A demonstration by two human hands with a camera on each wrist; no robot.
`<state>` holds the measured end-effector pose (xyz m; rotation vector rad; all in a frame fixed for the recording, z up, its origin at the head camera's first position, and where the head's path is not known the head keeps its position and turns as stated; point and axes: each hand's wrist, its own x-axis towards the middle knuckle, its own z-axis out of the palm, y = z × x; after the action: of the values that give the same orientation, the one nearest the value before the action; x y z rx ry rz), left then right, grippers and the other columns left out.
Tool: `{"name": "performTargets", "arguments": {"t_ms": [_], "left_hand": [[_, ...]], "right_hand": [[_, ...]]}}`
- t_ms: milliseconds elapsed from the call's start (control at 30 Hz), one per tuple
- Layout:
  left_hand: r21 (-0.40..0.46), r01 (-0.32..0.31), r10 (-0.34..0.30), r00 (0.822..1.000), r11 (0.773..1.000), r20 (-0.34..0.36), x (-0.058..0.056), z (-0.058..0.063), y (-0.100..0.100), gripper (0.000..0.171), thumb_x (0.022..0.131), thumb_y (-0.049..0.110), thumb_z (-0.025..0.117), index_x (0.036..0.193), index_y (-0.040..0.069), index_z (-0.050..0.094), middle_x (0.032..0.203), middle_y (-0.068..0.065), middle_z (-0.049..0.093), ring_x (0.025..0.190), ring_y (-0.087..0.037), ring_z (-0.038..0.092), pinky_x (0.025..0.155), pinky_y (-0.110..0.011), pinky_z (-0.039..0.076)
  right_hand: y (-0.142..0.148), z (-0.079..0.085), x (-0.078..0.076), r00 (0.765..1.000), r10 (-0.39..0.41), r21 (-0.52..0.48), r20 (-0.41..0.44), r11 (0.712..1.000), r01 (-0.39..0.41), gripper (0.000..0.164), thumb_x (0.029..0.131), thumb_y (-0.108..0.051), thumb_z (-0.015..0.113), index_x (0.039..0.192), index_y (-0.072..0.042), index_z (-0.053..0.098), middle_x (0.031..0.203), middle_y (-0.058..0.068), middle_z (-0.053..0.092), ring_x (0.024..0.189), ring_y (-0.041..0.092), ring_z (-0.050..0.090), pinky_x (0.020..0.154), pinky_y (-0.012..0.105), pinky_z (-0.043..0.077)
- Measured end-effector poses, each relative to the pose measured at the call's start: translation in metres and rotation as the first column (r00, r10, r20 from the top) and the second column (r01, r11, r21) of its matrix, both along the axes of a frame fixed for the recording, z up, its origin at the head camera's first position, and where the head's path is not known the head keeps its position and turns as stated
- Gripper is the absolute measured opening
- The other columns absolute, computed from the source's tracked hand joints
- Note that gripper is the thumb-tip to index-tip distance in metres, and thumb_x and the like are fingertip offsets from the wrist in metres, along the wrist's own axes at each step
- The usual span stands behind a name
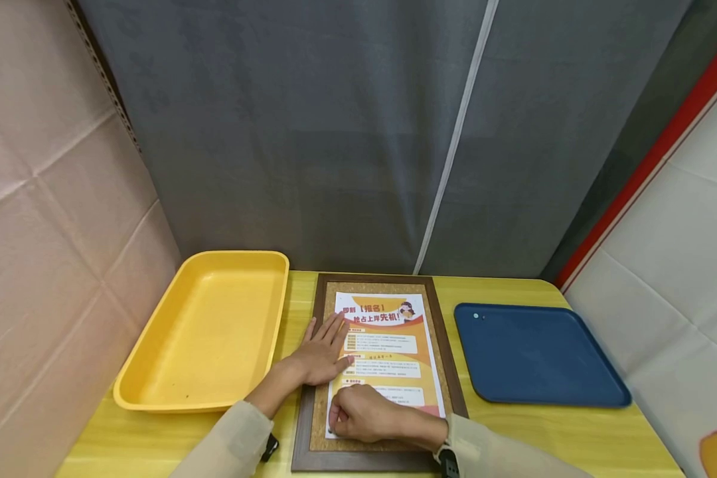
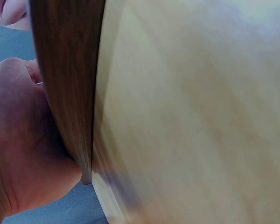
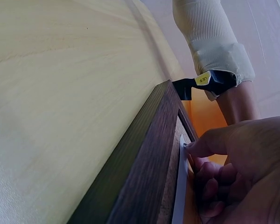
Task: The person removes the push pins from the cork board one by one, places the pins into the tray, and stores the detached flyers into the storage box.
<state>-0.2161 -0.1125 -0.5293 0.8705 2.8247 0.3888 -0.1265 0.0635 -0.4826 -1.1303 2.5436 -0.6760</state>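
A printed orange-and-white poster (image 1: pixel 388 345) lies on a cork board (image 1: pixel 427 292) with a dark wooden frame (image 1: pixel 448 345). My left hand (image 1: pixel 319 355) rests with spread fingers on the poster's left edge and the board's left frame. At the poster's near left corner is my right hand (image 1: pixel 364 413), its fingers curled in. In the right wrist view its thumb (image 3: pixel 207 143) presses at that corner, where a small dark dot, like a thumbtack (image 3: pixel 185 145), shows at the tip. The left wrist view shows the left palm (image 2: pixel 28 140) against the frame's side.
A deep yellow tray (image 1: pixel 200 405) stands left of the board. To the right lies a shallow blue tray (image 1: pixel 544 358) with two small round things (image 1: pixel 476 316) in its far left corner. A grey curtain (image 1: pixel 334 166) hangs behind the yellow wood-grain table (image 1: pixel 514 438).
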Motion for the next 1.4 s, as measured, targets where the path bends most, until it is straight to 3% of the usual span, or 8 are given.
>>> {"name": "performTargets", "arguments": {"t_ms": [467,733,1067,1233,1400], "left_hand": [[-0.015,-0.008,0.008,1.0,1.0,0.02,0.001,0.005,0.001,0.081,0.112,0.053,0.038,0.17,0.002,0.011,0.178,-0.015,-0.002,0.165,-0.033,-0.001,0.128,-0.064,-0.004],[-0.015,0.003,-0.002,0.999,1.0,0.047,0.005,0.018,0.002,0.081,0.112,0.05,0.04,0.169,-0.001,0.012,0.177,-0.02,0.001,0.164,-0.039,0.001,0.127,-0.066,-0.005],[-0.025,-0.007,0.007,1.0,1.0,0.017,0.0,0.002,0.001,0.082,0.112,0.054,0.038,0.17,0.003,0.01,0.178,-0.015,-0.003,0.165,-0.034,-0.001,0.127,-0.065,-0.005],[-0.021,-0.004,0.004,1.0,1.0,0.018,0.001,0.002,0.001,0.082,0.112,0.054,0.037,0.17,0.003,0.01,0.178,-0.015,-0.003,0.165,-0.034,-0.002,0.128,-0.064,-0.005],[-0.023,-0.006,0.006,1.0,1.0,0.009,0.001,0.001,0.001,0.08,0.113,0.053,0.037,0.17,0.004,0.01,0.178,-0.015,-0.003,0.165,-0.034,-0.002,0.128,-0.064,-0.005]], "right_hand": [[0.0,0.002,0.0,1.0,0.001,0.041,-0.002,0.999,-0.001,0.009,0.085,-0.012,0.078,0.082,-0.02,0.078,0.062,-0.019,0.049,0.061,-0.007,0.044,0.061,0.01,0.037],[0.001,0.0,-0.001,0.998,0.046,0.034,-0.036,0.998,-0.045,0.009,0.087,-0.011,0.076,0.083,-0.02,0.075,0.064,-0.019,0.049,0.062,-0.007,0.043,0.062,0.009,0.036],[0.003,-0.001,-0.001,0.995,0.087,0.038,-0.052,0.996,-0.085,0.007,0.089,-0.012,0.075,0.087,-0.019,0.075,0.069,-0.018,0.049,0.064,-0.007,0.042,0.064,0.009,0.036],[0.003,-0.001,0.0,0.994,0.093,0.006,0.056,0.996,-0.093,0.007,0.089,-0.011,0.075,0.086,-0.018,0.076,0.066,-0.019,0.048,0.062,-0.008,0.042,0.062,0.01,0.037],[0.006,0.0,-0.001,0.979,0.093,-0.058,0.182,0.995,-0.083,0.01,0.093,-0.008,0.073,0.088,-0.016,0.077,0.063,-0.019,0.048,0.057,-0.008,0.041,0.056,0.011,0.038]]}}
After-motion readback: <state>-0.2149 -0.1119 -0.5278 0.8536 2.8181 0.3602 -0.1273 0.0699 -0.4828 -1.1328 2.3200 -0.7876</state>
